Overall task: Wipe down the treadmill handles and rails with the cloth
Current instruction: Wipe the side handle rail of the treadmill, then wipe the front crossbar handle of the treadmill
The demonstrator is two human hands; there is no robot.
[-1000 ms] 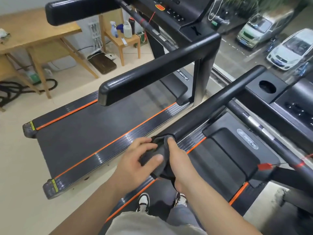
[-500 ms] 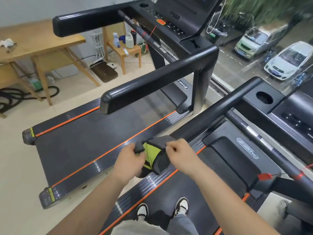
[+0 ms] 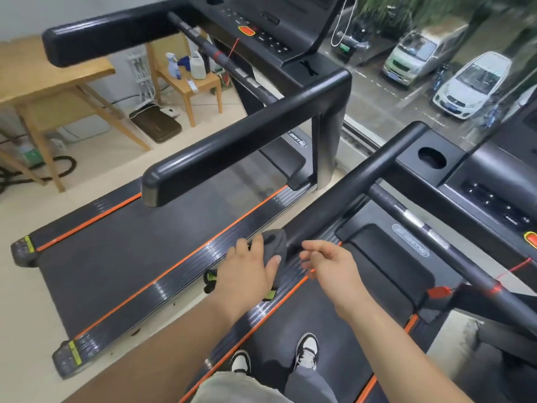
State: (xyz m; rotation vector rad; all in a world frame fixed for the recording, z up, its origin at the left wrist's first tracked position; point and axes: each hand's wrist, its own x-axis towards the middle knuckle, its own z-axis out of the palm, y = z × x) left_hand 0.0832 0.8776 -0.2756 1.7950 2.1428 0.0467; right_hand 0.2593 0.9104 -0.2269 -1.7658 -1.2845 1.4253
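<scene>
I stand on a black treadmill, and its left handrail [image 3: 363,181] runs from the console down toward me. A dark grey cloth [image 3: 276,239] with a yellow-green underside is draped over the near end of that rail. My left hand [image 3: 244,271] lies on top of the cloth, fingers and thumb curled round it and the rail end. Just to the right, my right hand [image 3: 328,266] hovers beside the rail with loosely bent fingers and holds nothing. The rail end under the cloth is hidden.
A second treadmill stands to the left, its handrail [image 3: 232,146] at hand height. The crossbar [image 3: 430,228] with a red safety clip [image 3: 438,292] runs on the right. Wooden table [image 3: 43,80] and stool with spray bottles [image 3: 189,80] stand far left. A window overlooks parked cars.
Half a second ago both hands held the cloth spread between them. Now the cloth is over the rail end under my left hand, and my right hand has let go.
</scene>
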